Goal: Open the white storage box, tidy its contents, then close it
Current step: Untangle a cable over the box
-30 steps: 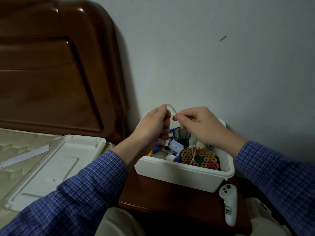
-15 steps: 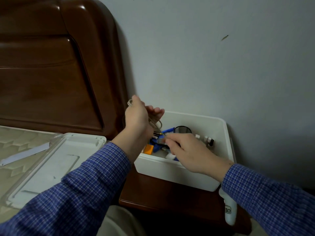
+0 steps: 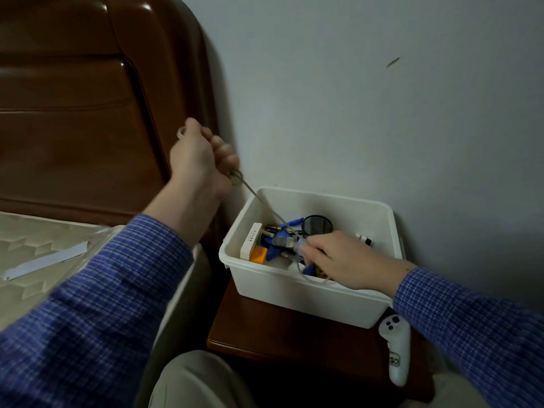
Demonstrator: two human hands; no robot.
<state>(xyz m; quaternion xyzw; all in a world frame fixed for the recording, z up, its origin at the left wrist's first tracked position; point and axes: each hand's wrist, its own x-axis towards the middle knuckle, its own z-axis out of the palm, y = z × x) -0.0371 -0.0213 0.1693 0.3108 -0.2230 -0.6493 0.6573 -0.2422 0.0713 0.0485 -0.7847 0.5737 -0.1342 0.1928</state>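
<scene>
The white storage box (image 3: 294,293) stands open on a brown bedside table (image 3: 282,334) against the wall. Inside lie small items: a white cartridge, an orange block (image 3: 259,254), blue pieces, a black round mesh piece (image 3: 318,224). My left hand (image 3: 203,160) is raised left of the box, fingers curled round a coiled pale cable (image 3: 256,195). The cable runs taut down into the box. My right hand (image 3: 344,257) is inside the box, pinching the cable near its plug end. The box's lid is hidden by my left arm.
A dark wooden headboard (image 3: 88,98) rises behind my left hand. A mattress (image 3: 26,248) with a white strip on it lies at the left. A white handheld controller (image 3: 396,348) rests on the table's front right, beside the box.
My left hand has pulled up and to the left, drawing the cable taut. My right hand has dropped from above the box into it. The camera view has shifted, and the lid is now hidden.
</scene>
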